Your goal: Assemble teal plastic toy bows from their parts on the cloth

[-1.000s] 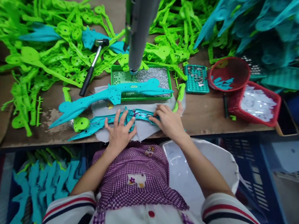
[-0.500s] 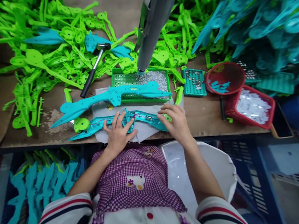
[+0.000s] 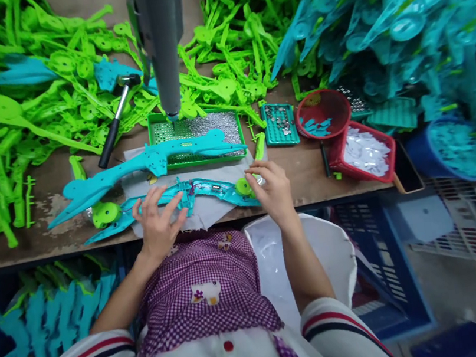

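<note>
An open blue bow-shaped shell [image 3: 216,186] lies on a white cloth [image 3: 199,217] near the table's front edge, with thin wires inside. My left hand [image 3: 157,223] rests over its left half, fingers spread, holding nothing. At the shell's right end, my right hand [image 3: 272,191] has its thumb and fingers at a green round piece [image 3: 243,186]; whether they grip it is hard to see. Another green round piece [image 3: 106,213] sits at the left end. Just behind lies a second blue shell [image 3: 129,167], partly over a green tray of small screws [image 3: 216,123].
A grey powered driver [image 3: 163,52] hangs above the tray. A hammer [image 3: 116,122] lies behind left, among green parts [image 3: 4,109]. To the right are a teal tray [image 3: 280,124], a red bowl [image 3: 322,113], a red basket [image 3: 368,150] and piled blue parts [image 3: 403,28].
The camera view has shifted to the right. My left hand has moved left along the shell, away from its middle. My right hand remains at the right green piece.
</note>
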{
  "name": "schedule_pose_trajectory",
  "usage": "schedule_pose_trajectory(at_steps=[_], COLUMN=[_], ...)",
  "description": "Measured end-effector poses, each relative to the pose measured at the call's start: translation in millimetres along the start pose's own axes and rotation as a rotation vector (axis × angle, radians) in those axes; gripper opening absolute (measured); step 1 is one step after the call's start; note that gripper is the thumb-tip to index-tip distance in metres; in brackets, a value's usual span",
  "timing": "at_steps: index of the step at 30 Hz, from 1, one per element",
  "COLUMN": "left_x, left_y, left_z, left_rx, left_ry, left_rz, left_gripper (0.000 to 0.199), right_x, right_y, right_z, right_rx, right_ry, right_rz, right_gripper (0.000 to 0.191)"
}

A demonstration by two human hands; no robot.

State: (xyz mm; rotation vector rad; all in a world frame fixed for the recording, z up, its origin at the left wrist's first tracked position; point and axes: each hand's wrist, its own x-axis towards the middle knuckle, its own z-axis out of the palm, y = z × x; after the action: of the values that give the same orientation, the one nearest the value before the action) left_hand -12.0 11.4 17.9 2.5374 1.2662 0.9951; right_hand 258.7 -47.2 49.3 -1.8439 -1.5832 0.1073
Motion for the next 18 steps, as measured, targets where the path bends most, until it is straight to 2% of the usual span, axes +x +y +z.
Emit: schedule_pose_trajectory(at_steps=[2,4,8,12,15,18], left_x=[8,17,36,49,53,54], left_y=[1,6,18,26,27,26], left_z=[-6.5,-4.6,17.3,35.9,40.2,41.1], left_rx=[-0.044,-0.067,-0.067,-0.060,-0.066,-0.064], left_ry=[-0.022,-0.079,-0.172,-0.281,-0.354,-0.363], left_rz=[0.014,0.066,0.164,0.127,0.089,0.050], left_gripper=[0.026,0.026,0.026,0.027,0.026,0.024], right_x=[-4,-7,-9,-13,-15,-15], right_y=[-4,-7,-10,-12,-13,-14], right_z=[5,13,25,29,30,30], right_rx=[-0.028,-0.061,-0.131,-0.153,-0.164,-0.162], right_ry=[-0.053,-0.100,-0.128,-0.196,-0.237,-0.257], right_rz=[-0.053,-0.095,-0.120,-0.122,-0.085,-0.062], right_gripper=[0.021,0.019,0.019,0.021,0.023,0.024])
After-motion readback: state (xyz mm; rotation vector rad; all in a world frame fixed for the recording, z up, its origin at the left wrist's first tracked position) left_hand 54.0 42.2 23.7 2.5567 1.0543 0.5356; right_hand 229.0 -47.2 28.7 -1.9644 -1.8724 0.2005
